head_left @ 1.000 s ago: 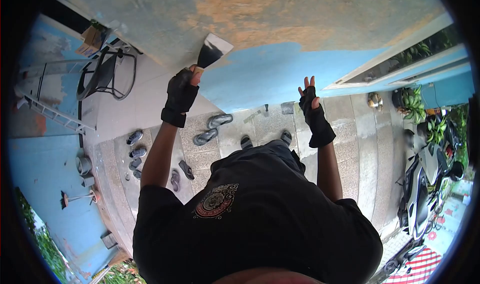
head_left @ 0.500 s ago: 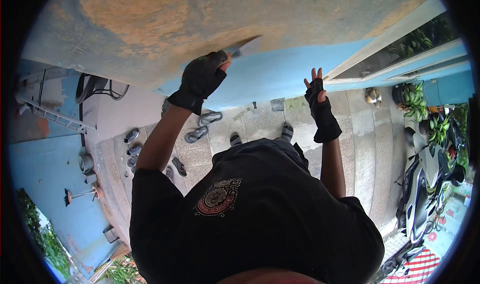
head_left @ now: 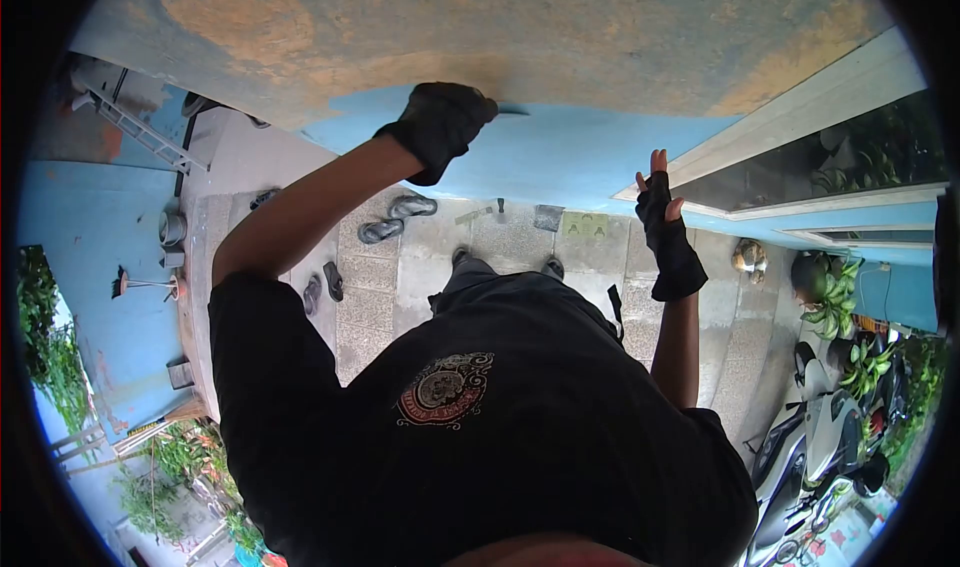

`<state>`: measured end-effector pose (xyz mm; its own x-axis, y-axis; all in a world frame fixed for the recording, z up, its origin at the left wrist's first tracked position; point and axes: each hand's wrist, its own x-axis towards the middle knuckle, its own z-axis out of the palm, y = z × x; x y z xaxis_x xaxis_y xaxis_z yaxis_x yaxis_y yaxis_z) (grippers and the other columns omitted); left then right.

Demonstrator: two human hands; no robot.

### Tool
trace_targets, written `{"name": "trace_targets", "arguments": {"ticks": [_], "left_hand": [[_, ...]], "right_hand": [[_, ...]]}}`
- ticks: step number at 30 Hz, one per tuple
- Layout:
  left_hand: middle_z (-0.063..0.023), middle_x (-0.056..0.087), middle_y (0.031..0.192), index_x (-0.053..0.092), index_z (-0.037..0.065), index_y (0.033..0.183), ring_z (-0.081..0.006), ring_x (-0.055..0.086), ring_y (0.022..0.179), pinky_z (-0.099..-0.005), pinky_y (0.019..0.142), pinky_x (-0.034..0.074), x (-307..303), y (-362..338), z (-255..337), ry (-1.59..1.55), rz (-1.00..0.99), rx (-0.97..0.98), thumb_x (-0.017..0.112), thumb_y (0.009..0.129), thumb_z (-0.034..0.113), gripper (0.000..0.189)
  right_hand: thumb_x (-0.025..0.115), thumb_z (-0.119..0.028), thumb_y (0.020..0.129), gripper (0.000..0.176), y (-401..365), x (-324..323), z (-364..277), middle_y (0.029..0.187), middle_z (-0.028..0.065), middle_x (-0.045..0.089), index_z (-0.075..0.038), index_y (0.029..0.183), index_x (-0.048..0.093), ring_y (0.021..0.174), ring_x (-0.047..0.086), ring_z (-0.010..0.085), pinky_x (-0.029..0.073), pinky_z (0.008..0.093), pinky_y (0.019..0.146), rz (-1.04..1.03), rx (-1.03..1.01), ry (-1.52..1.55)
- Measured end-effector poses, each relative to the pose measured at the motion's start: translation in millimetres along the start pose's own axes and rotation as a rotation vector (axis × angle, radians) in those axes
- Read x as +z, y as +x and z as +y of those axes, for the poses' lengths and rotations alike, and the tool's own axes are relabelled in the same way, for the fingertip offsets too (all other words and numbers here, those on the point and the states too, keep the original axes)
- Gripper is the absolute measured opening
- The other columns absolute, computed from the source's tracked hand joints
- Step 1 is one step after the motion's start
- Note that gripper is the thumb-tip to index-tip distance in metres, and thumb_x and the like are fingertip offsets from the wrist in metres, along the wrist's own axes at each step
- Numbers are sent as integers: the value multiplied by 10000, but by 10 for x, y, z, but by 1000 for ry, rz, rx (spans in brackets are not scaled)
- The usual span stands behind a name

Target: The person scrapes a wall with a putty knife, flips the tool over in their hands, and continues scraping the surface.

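Note:
My left hand (head_left: 443, 127), in a black fingerless glove, is closed round a scraper. Only the thin dark blade (head_left: 513, 110) shows past my fingers; the glove hides its handle. The blade lies flat along the wall, where bare grey and orange plaster (head_left: 560, 37) meets light blue paint (head_left: 570, 132). My right hand (head_left: 662, 212), gloved the same way, is raised with fingers stretched out and thumb apart. Nothing is in it, and its fingertips overlap the blue wall near the window frame (head_left: 690, 182).
Sandals (head_left: 385, 229) and other footwear stand on the paved floor (head_left: 500, 235) below. A ladder (head_left: 140, 127) leans at the far left. On the right are a window (head_left: 820, 152), a cat (head_left: 749, 259), potted plants (head_left: 830, 302) and parked motorcycles (head_left: 815, 447).
My left hand has swept up and round with the scraper, its blade now lying flatter at the paint edge. My right hand stays spread beside the window. The whole view has shifted slightly.

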<state>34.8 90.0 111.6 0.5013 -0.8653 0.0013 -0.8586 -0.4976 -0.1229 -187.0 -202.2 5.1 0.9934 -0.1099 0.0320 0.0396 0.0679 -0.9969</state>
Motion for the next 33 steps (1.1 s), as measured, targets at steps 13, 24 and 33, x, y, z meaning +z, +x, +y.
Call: {"name": "trace_targets", "arguments": {"ticks": [13,24,33], "left_hand": [[-85,684,899,674,162,1019,-279,664,853,-425,750,534,-182,403,234,-33,86,51,608,821,220,216],[-105,680,837,614,-1,1101,-228,693,737,-326,648,542,-461,402,1146,-1116,318,194,617,947,176,234],[-64,623,974,554,4,1108,-147,597,842,-296,733,490,-290,426,1729,-1528,617,-111,508,988,243,271]], "right_hand": [[180,-958,681,1228,168,-116,177,1614,161,-116,-136,1536,-140,1493,-3,242,66,512,1194,-86,-82,78],[394,-711,911,988,-10,61,-267,1569,186,253,-27,1548,72,1408,319,257,221,395,1147,-402,-110,29],[404,-743,887,1035,61,476,-500,1197,73,522,-21,1546,63,1145,471,197,353,349,1024,-141,-309,299]]}}
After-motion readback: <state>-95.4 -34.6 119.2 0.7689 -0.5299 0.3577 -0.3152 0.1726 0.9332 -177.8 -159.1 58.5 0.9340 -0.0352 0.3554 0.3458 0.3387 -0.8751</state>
